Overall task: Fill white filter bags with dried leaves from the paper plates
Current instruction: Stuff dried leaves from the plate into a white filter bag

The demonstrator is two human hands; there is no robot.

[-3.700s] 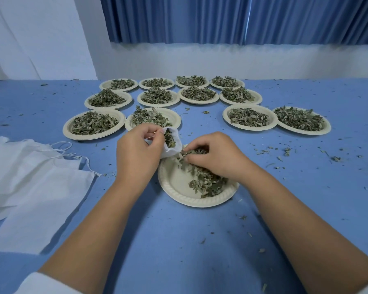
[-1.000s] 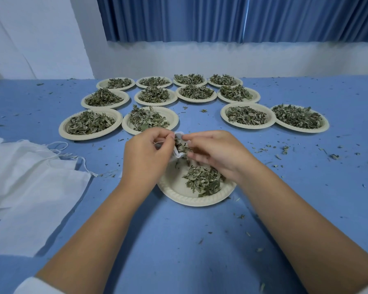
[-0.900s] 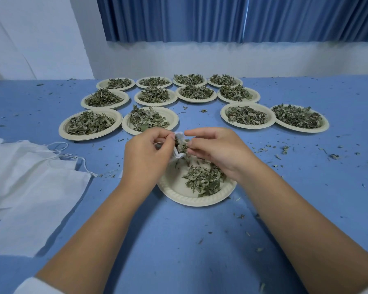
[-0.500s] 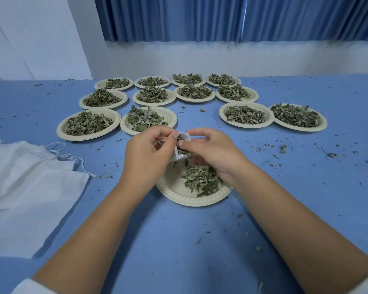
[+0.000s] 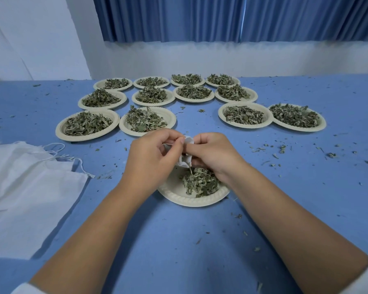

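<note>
Your left hand (image 5: 151, 160) pinches small white filter bag (image 5: 186, 160); your right hand (image 5: 212, 153) pinches bag's other side, above near paper plate (image 5: 185, 198) of dried leaves (image 5: 200, 181) on bench (image 5: 179, 240).

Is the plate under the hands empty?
No, a heap of leaves lies on the plate.
</note>
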